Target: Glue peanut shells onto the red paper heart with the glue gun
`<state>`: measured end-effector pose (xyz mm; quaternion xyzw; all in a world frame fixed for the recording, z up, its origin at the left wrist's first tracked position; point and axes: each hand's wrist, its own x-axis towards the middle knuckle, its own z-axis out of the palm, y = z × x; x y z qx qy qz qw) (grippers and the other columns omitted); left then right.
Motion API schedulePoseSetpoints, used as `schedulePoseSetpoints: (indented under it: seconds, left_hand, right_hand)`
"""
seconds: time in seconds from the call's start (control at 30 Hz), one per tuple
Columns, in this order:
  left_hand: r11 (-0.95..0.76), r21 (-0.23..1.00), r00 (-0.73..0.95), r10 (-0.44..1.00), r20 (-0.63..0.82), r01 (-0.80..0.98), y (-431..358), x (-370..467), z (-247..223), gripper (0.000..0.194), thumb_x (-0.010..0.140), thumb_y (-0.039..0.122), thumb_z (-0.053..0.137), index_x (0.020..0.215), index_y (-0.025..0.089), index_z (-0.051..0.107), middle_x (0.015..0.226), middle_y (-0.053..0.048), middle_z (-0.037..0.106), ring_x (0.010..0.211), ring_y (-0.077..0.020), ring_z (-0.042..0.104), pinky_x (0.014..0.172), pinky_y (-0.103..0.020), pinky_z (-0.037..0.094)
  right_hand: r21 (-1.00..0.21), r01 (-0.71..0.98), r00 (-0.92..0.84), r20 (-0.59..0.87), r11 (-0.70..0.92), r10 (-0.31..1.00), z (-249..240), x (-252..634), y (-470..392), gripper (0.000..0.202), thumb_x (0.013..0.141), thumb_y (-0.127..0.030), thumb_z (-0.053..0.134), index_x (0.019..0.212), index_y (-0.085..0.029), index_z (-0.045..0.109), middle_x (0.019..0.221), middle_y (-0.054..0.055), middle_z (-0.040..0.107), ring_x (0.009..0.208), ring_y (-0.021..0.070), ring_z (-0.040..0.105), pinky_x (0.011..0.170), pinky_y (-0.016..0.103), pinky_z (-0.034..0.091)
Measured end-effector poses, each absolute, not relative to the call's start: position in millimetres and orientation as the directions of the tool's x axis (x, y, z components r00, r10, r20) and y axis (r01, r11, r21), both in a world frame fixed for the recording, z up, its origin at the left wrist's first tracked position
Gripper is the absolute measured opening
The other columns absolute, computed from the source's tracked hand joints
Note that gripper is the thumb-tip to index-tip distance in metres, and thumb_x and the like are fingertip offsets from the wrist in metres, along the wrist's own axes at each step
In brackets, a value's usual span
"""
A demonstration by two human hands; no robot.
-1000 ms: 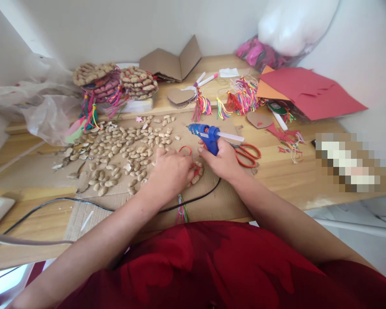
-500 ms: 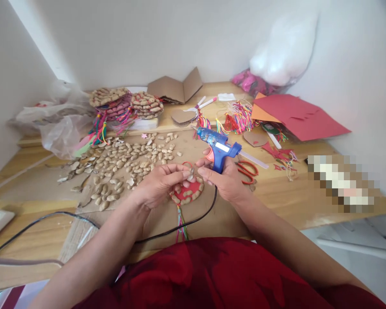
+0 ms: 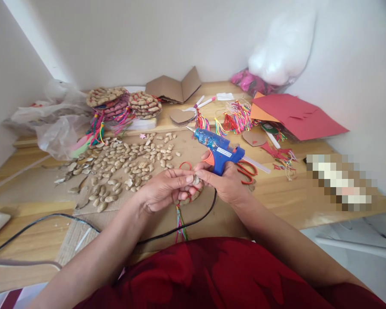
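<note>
Between the fingertips of my left hand a peanut is pinched. My right hand grips a blue glue gun, its nozzle pointing up and to the left. The right thumb and a fingertip also meet the peanut from the other side. Below the hands lies a red round piece rimmed with peanuts, mostly covered by my fingers. A red loop shows at its top, and a colourful tassel hangs toward me.
Loose peanuts spread over cardboard on the left. Finished peanut discs are stacked behind them. Orange-handled scissors lie right of the gun. Its black cord crosses the front. Red paper and tassels sit at the back right.
My left hand has moved slightly right with the peanut, and the hands' fingertips now meet on it. The glue gun has tilted a little, and the red piece is more covered.
</note>
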<state>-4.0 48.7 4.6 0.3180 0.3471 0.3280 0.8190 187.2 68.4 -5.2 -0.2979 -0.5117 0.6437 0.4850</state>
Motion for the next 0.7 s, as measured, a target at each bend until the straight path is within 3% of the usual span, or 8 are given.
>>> schedulePoseSetpoints:
  seconds: [0.2,0.3,0.43,0.57,0.7]
  left_hand:
    - [0.588,0.735,0.55,0.757,-0.353,-0.337,48,-5,6,0.028,0.073,0.032,0.092,0.09,0.013,0.081,0.085,-0.008,0.074,0.064,-0.0074,0.065,0.057,-0.012,0.054]
    - [0.504,0.762,0.468,0.831,-0.301,-0.406,49,-12,8,0.026,0.074,0.033,0.091,0.086,0.014,0.079,0.082,-0.006,0.074,0.06,-0.0068,0.064,0.056,-0.012,0.054]
    - [0.39,0.777,0.37,0.903,-0.219,-0.494,53,-24,8,0.027,0.075,0.035,0.09,0.083,0.013,0.076,0.084,-0.006,0.074,0.065,-0.0096,0.067,0.057,-0.014,0.054]
    - [0.334,0.752,0.307,0.934,-0.183,-0.568,55,-31,4,0.024,0.073,0.028,0.09,0.082,0.014,0.073,0.084,-0.004,0.072,0.068,-0.0105,0.068,0.058,-0.015,0.054]
    - [0.258,0.75,0.223,0.963,-0.15,-0.609,57,-33,5,0.027,0.071,0.027,0.09,0.083,0.015,0.069,0.082,-0.002,0.069,0.067,-0.0088,0.063,0.061,-0.017,0.055]
  right_hand:
    - [-0.959,-0.282,-0.352,0.099,-0.005,0.931,-7,188,67,0.034,0.084,-0.035,0.08,0.108,-0.026,0.057,0.082,-0.005,0.068,0.059,0.0108,0.059,0.06,0.028,0.051]
    - [-0.969,-0.245,-0.26,0.065,-0.001,0.963,-6,188,68,0.031,0.085,-0.045,0.078,0.102,-0.027,0.058,0.072,-0.005,0.063,0.053,0.0106,0.052,0.05,0.026,0.043]
    - [-0.961,-0.274,-0.293,0.056,-0.028,0.954,-6,191,67,0.031,0.089,-0.051,0.072,0.102,-0.027,0.059,0.067,-0.004,0.06,0.052,0.0117,0.05,0.044,0.025,0.034]
    - [-0.97,-0.241,-0.381,0.075,-0.02,0.921,-6,195,62,0.026,0.093,-0.048,0.07,0.106,-0.027,0.062,0.071,-0.003,0.062,0.055,0.0121,0.052,0.047,0.026,0.036]
    - [-0.994,-0.103,-0.442,0.087,0.045,0.893,-4,201,56,0.021,0.097,-0.047,0.064,0.107,-0.028,0.066,0.066,-0.002,0.058,0.056,0.0143,0.053,0.054,0.03,0.043]
